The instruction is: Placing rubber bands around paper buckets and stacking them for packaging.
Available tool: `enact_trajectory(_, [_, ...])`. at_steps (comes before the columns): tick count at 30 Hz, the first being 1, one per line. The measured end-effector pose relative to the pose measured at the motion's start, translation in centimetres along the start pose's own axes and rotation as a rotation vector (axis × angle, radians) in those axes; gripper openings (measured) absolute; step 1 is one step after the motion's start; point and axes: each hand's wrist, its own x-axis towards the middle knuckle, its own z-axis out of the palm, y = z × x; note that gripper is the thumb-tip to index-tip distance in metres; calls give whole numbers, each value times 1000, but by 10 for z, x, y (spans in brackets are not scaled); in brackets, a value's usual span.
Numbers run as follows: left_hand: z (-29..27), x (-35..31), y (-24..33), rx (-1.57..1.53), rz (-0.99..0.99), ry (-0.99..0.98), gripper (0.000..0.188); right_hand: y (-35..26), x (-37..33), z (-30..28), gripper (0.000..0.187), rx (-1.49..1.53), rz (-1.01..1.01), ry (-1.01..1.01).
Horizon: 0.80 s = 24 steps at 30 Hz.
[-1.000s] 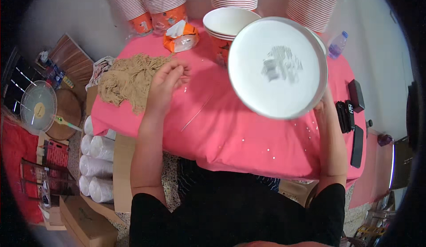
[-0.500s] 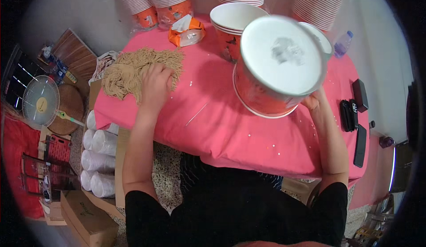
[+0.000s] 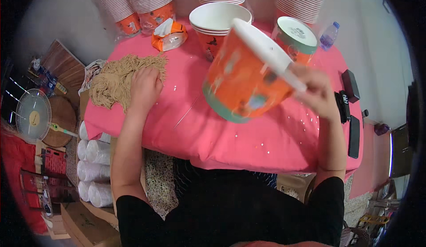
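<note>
**Tilted bucket in hand, fibres under the other**

The right hand [image 3: 316,92] held a lidded orange bucket [image 3: 242,80] tilted above the pink surface [image 3: 248,140], fingers clamped at its rim. It looked light, stiff paper, best gripped there. At ten o'clock, the left hand [image 3: 144,87] pressed soft tan fibres [image 3: 113,80], fingers together. Open room lay below; bowls [image 3: 217,18] crowded twelve o'clock.

Orange paper bucket [image 3: 242,80] tilted above pink table, tan string heap [image 3: 117,80] at left.
</note>
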Motion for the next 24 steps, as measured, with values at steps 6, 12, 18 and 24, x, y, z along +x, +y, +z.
enact_trajectory(6, [-7,-8,-5,-151,-149,86,8,-21,11,29,15,-512,-275,-358])
enact_trajectory(12, [-15,-15,-12,-201,-277,-51,5,-22,10,31,19,-560,-247,-358])
enact_trajectory(18, [-18,-18,-16,-538,-372,-115,7,-25,12,32,21,-595,-255,-403])
enact_trajectory(24, [-53,37,53,-793,-133,141,12,-33,9,39,21,-644,-249,-404])
